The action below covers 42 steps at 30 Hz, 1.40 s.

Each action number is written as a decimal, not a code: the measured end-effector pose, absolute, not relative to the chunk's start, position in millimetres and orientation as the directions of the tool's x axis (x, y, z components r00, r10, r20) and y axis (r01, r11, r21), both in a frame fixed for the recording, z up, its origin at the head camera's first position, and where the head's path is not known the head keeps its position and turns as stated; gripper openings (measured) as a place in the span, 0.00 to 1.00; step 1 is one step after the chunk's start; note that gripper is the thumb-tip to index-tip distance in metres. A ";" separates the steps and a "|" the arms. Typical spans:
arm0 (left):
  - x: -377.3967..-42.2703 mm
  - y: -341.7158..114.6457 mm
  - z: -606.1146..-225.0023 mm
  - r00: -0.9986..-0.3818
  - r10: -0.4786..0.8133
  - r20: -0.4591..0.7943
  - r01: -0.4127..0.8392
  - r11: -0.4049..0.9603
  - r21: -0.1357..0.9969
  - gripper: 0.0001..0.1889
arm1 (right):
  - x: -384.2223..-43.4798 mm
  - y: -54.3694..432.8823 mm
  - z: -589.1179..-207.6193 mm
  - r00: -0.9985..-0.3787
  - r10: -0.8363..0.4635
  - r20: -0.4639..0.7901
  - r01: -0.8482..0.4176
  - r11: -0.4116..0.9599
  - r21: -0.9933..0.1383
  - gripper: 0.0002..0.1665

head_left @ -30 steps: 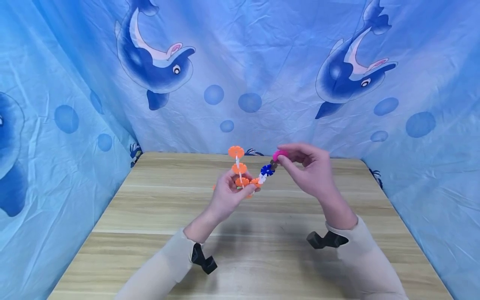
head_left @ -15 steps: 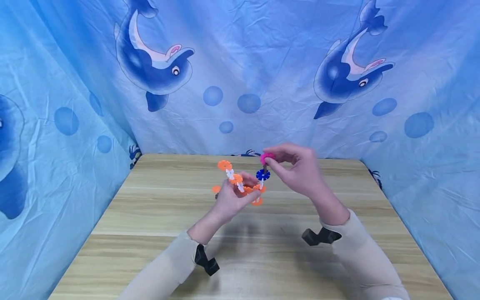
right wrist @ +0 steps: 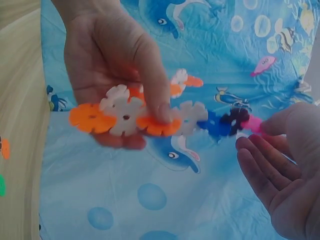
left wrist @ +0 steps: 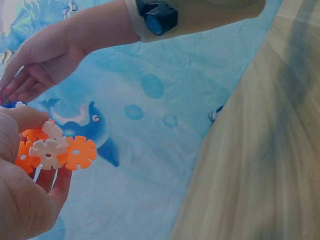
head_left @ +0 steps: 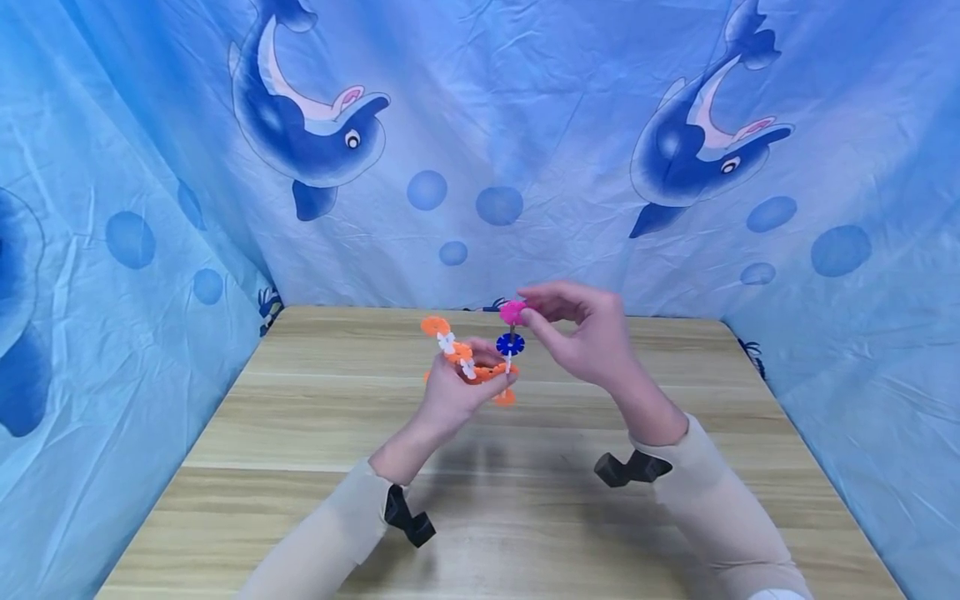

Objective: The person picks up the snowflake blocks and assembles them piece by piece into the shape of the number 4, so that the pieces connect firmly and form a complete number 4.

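My left hand (head_left: 450, 398) grips a linked structure of notched snowflake discs, thumb pressed on an orange disc (right wrist: 159, 126) in the right wrist view. Orange and white discs alternate, and one arm ends in an orange disc (head_left: 435, 326) at upper left. Another branch rises from a white disc (right wrist: 189, 118) to a blue disc (head_left: 511, 344), a dark disc (right wrist: 234, 121) and a pink disc (head_left: 513, 312) at its tip. Thumb and forefinger of my right hand (head_left: 588, 337) pinch the pink disc. Part of the structure is hidden behind the left hand.
Below the hands lies a wood-grain table (head_left: 495, 533). Blue dolphin-print cloth (head_left: 510, 108) hangs behind it and at both sides. Loose orange (right wrist: 5, 148) and green pieces (right wrist: 1, 185) show at the left edge of the right wrist view.
My right hand has moved left with the pink disc, bringing the blue-tipped branch from slanting to nearly upright. The orange-and-white arm has tilted to the left and down.
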<state>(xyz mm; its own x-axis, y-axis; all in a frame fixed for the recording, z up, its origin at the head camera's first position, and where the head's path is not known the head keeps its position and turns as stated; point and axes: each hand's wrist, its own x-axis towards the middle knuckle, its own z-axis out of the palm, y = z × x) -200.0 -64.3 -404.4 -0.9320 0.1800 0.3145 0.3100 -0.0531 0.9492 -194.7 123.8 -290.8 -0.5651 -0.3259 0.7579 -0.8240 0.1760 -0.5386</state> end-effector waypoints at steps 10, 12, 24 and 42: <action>-204.9 -92.8 -377.8 -0.902 0.098 0.421 0.420 -0.036 0.907 0.16 | -219.2 125.0 -328.5 -0.665 -0.320 0.675 -0.743 0.192 -0.641 0.09; -204.4 -96.3 -372.4 -0.898 0.086 0.432 0.431 -0.025 0.902 0.16 | -230.6 123.8 -348.0 -0.700 -0.336 0.630 -0.710 0.232 -0.665 0.09; -199.6 -93.4 -359.0 -0.875 0.105 0.472 0.471 -0.040 0.881 0.16 | -267.2 97.4 -429.1 -0.789 -0.520 0.329 -0.591 0.494 -0.638 0.07; -198.1 -88.9 -355.4 -0.859 0.136 0.493 0.491 -0.049 0.870 0.17 | -282.2 52.8 -492.9 -0.686 -0.708 0.170 -0.698 0.572 -0.431 0.08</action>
<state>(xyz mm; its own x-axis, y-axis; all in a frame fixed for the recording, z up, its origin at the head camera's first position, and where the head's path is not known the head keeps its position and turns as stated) -198.1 -88.9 -355.4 -0.8594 0.1364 0.4927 0.4909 -0.0490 0.8698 -282.2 52.8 -492.9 -0.6856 -0.7079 0.1696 -0.6977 0.5725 -0.4308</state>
